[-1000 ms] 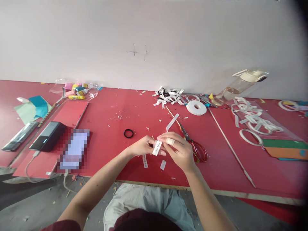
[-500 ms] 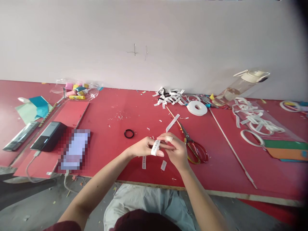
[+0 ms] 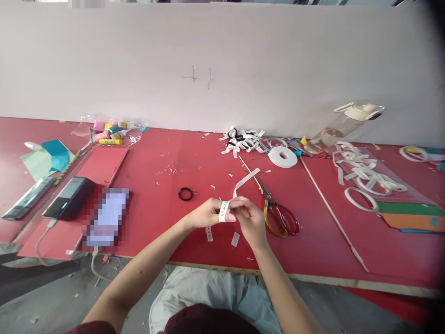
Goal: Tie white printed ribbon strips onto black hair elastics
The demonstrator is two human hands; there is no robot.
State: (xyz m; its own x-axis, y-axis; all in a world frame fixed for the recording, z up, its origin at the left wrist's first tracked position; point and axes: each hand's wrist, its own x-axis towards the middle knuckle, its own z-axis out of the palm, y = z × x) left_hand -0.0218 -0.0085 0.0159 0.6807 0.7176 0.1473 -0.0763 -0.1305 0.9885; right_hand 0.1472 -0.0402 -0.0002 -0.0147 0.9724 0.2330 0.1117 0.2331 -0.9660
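A white ribbon (image 3: pixel 224 211) printed with "FOR YOU" lies across the thumb of my left hand (image 3: pixel 208 213), whose fingers are closed on it. My right hand (image 3: pixel 253 225) meets it with thumb and fingers pinched together at the ribbon. From between the hands a white tail (image 3: pixel 246 180) of ribbon sticks out toward the scissors. Just where the fingertips meet is partly hidden. Below the hands, a printed strip (image 3: pixel 209 234) and a small white piece (image 3: pixel 235 239) lie on the red table. A black hair tie (image 3: pixel 185 194) rests to the left.
Scissors (image 3: pixel 278 215) with red and yellow handles lie right of my hands. Behind are a pile of black-and-white ribbon ties (image 3: pixel 243 139) and a white ribbon roll (image 3: pixel 282 157). A bottle (image 3: pixel 344 125) leans at the wall. A phone (image 3: pixel 108 217) and a black device (image 3: pixel 69 197) sit left.
My right hand has turned and closed in at the left fingertips. The ribbon tail now bends down to the fingers. The view has shifted slightly.
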